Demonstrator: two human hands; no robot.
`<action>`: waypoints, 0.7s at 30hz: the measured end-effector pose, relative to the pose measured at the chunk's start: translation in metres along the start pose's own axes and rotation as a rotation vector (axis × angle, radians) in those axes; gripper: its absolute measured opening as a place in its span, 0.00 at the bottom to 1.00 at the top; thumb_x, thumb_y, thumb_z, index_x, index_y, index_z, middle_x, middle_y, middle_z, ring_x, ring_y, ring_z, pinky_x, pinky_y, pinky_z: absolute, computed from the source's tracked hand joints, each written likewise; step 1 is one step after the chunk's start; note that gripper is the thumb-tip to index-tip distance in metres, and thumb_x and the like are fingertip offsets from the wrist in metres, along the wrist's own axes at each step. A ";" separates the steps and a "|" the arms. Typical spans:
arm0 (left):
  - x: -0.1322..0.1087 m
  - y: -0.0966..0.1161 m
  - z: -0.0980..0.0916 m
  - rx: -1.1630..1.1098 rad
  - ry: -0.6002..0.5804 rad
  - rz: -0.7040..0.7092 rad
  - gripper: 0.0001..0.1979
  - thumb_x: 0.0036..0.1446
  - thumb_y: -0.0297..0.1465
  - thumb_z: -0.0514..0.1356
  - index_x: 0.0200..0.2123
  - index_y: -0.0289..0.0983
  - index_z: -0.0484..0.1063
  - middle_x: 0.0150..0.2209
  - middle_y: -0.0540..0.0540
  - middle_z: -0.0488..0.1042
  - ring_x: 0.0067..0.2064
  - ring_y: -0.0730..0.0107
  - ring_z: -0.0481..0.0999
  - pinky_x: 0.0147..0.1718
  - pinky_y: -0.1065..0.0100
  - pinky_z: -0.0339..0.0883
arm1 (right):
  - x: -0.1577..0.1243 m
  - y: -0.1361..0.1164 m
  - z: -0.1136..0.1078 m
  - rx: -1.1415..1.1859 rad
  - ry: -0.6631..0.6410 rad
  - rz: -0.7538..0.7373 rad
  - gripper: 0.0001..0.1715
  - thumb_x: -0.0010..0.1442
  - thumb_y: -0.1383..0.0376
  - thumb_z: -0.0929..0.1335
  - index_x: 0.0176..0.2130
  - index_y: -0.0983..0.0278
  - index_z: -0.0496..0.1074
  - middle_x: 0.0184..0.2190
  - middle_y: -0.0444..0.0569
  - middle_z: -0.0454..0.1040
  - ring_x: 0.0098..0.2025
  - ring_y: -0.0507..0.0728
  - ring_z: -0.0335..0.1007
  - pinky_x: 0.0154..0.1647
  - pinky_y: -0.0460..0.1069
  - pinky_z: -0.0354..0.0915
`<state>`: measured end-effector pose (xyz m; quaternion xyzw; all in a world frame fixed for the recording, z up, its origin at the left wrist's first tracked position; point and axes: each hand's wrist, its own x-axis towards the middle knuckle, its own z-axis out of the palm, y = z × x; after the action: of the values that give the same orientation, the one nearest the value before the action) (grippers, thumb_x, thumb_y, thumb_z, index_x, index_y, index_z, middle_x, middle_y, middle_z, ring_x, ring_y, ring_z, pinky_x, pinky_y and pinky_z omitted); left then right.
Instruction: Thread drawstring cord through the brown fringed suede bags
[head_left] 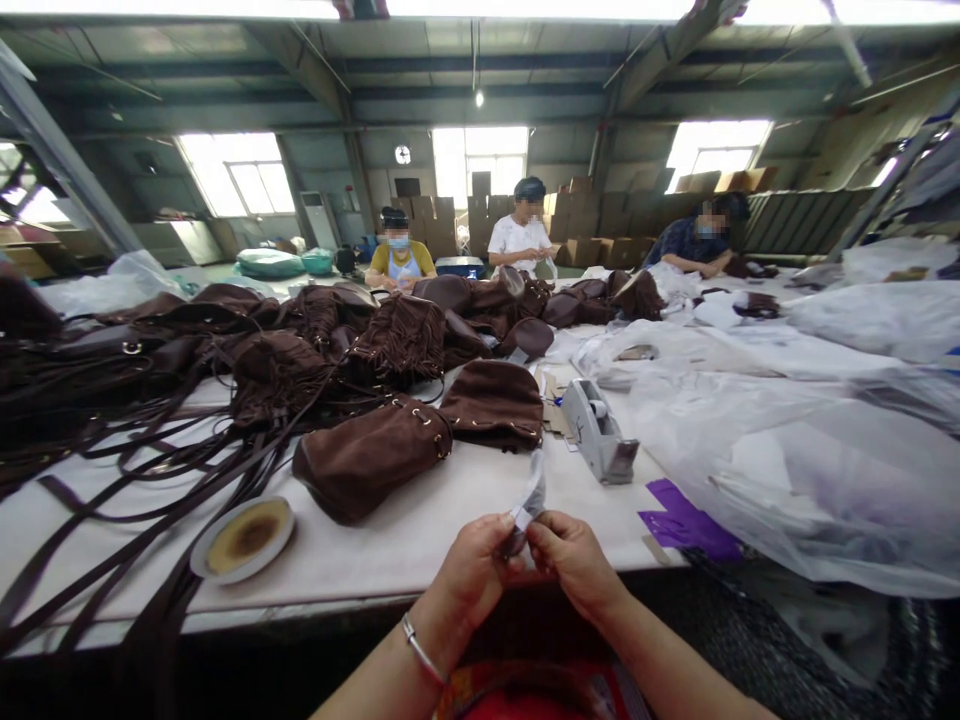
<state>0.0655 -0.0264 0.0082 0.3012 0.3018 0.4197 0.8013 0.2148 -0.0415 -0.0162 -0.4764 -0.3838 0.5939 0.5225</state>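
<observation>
Both hands meet over the table's front edge, at a small whitish-grey strip [533,492], perhaps plastic or paper; its kind is unclear. The fingers of my left hand [474,568] are closed on it, along with a small dark piece below that is mostly hidden. My right hand [574,556] pinches at the same strip from the other side. Just beyond lie a brown suede bucket bag [375,455] on its side, with metal eyelets, and a second brown bag [495,400] behind it.
A grey tape dispenser [598,430] stands right of the bags, with purple tape [686,520] near the edge. A round dish [244,540] sits at left beside dark straps [161,490]. Fringed brown bags [401,335] pile behind; clear plastic bags [787,470] cover the right. Several people work opposite.
</observation>
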 end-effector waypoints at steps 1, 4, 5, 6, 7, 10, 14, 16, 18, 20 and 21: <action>0.002 0.000 -0.001 0.011 -0.002 -0.002 0.20 0.48 0.43 0.70 0.30 0.31 0.74 0.27 0.47 0.69 0.29 0.74 0.68 0.25 0.75 0.58 | 0.001 0.002 0.000 0.009 -0.008 -0.004 0.26 0.48 0.46 0.76 0.24 0.65 0.70 0.17 0.40 0.65 0.18 0.47 0.54 0.20 0.45 0.50; 0.005 0.004 0.000 0.182 0.006 0.020 0.18 0.50 0.43 0.69 0.30 0.32 0.75 0.29 0.46 0.71 0.29 0.72 0.69 0.26 0.73 0.62 | 0.001 0.006 -0.003 0.031 -0.021 0.013 0.21 0.51 0.51 0.76 0.27 0.65 0.72 0.19 0.41 0.68 0.19 0.47 0.54 0.21 0.44 0.51; 0.006 0.005 0.002 0.301 0.017 0.070 0.17 0.50 0.43 0.68 0.28 0.33 0.75 0.33 0.44 0.73 0.33 0.69 0.71 0.30 0.70 0.65 | 0.000 0.006 -0.004 0.047 -0.021 0.033 0.19 0.51 0.53 0.76 0.28 0.66 0.73 0.19 0.40 0.67 0.19 0.46 0.53 0.21 0.44 0.51; 0.007 0.007 0.004 0.445 0.034 0.145 0.15 0.51 0.41 0.68 0.27 0.34 0.75 0.37 0.42 0.74 0.38 0.65 0.74 0.35 0.67 0.69 | -0.002 0.005 -0.005 0.077 -0.023 0.058 0.17 0.51 0.55 0.76 0.28 0.65 0.73 0.19 0.40 0.66 0.20 0.47 0.54 0.22 0.44 0.52; 0.008 0.008 0.005 0.597 0.052 0.233 0.13 0.51 0.39 0.67 0.26 0.35 0.76 0.42 0.40 0.74 0.44 0.60 0.74 0.42 0.63 0.70 | -0.004 0.004 -0.006 0.123 -0.031 0.081 0.15 0.50 0.58 0.76 0.29 0.65 0.73 0.19 0.40 0.67 0.21 0.47 0.55 0.23 0.44 0.54; 0.010 0.007 0.006 0.954 0.056 0.462 0.06 0.55 0.33 0.64 0.32 0.37 0.80 0.53 0.38 0.71 0.56 0.55 0.70 0.56 0.57 0.65 | -0.009 -0.004 -0.011 0.279 -0.094 0.138 0.16 0.50 0.58 0.76 0.37 0.63 0.75 0.28 0.44 0.74 0.27 0.51 0.66 0.29 0.46 0.63; 0.012 -0.003 -0.002 1.224 -0.092 0.621 0.10 0.56 0.29 0.62 0.42 0.37 0.78 0.57 0.34 0.67 0.59 0.52 0.68 0.58 0.54 0.65 | -0.001 -0.008 -0.023 0.165 -0.013 0.205 0.26 0.51 0.48 0.74 0.42 0.62 0.74 0.30 0.47 0.76 0.27 0.55 0.70 0.25 0.47 0.64; 0.015 -0.005 -0.010 1.367 -0.158 0.664 0.18 0.54 0.29 0.64 0.49 0.37 0.75 0.60 0.33 0.66 0.60 0.50 0.66 0.60 0.51 0.64 | 0.011 -0.006 -0.034 -0.022 0.109 0.169 0.26 0.47 0.48 0.76 0.38 0.63 0.74 0.24 0.45 0.74 0.22 0.53 0.67 0.21 0.47 0.62; 0.019 -0.002 -0.022 1.485 -0.161 0.668 0.26 0.53 0.30 0.65 0.56 0.37 0.71 0.60 0.32 0.66 0.60 0.49 0.66 0.60 0.49 0.63 | 0.026 -0.005 -0.047 -0.207 0.201 0.130 0.26 0.44 0.49 0.77 0.36 0.64 0.75 0.20 0.44 0.73 0.20 0.53 0.65 0.20 0.47 0.61; 0.026 0.010 -0.042 1.576 -0.098 0.634 0.28 0.53 0.31 0.65 0.58 0.35 0.69 0.60 0.31 0.67 0.60 0.47 0.67 0.60 0.48 0.63 | 0.039 -0.008 -0.059 -0.324 0.244 0.118 0.27 0.44 0.49 0.77 0.38 0.64 0.76 0.21 0.46 0.75 0.21 0.55 0.67 0.19 0.48 0.62; 0.031 0.018 -0.055 1.610 -0.035 0.604 0.28 0.53 0.32 0.65 0.58 0.35 0.69 0.60 0.31 0.67 0.61 0.46 0.66 0.61 0.47 0.62 | 0.045 -0.010 -0.064 -0.339 0.260 0.110 0.28 0.44 0.49 0.76 0.40 0.64 0.76 0.24 0.47 0.76 0.22 0.56 0.70 0.20 0.48 0.63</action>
<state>0.0301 0.0210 -0.0204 0.8517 0.4023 0.2683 0.2020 0.2792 0.0014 -0.0306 -0.6502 -0.3810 0.4822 0.4467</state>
